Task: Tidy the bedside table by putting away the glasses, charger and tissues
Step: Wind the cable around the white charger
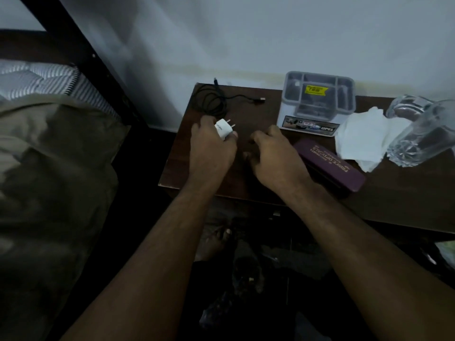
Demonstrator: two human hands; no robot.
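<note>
**Bedside table: charger plug in hand**

Dim room. The dark brown wooden tabletop [248,114] stood against a pale wall, with a bed [49,148] under an olive blanket to its left.

The left hand [213,146] was closed around a small white charger plug [223,129], prongs pointing up and away toward the wall. A black coiled charger cable [214,100] lay just beyond that hand at the back left corner of the tabletop, one end trailing right; whether it was joined to the plug I could not tell.

The right hand [273,153] hovered beside the left, fingers curled loosely inward and holding nothing.

Just right of that wrist lay a shut maroon rectangular glasses case [330,163] with gold lettering. Behind it sat a grey plastic organiser box [318,97] with compartments and a yellow sticker. Crumpled white tissues [364,141] lay between the box and a clear cut-glass tumbler [418,134] on its side at the right edge.
</note>
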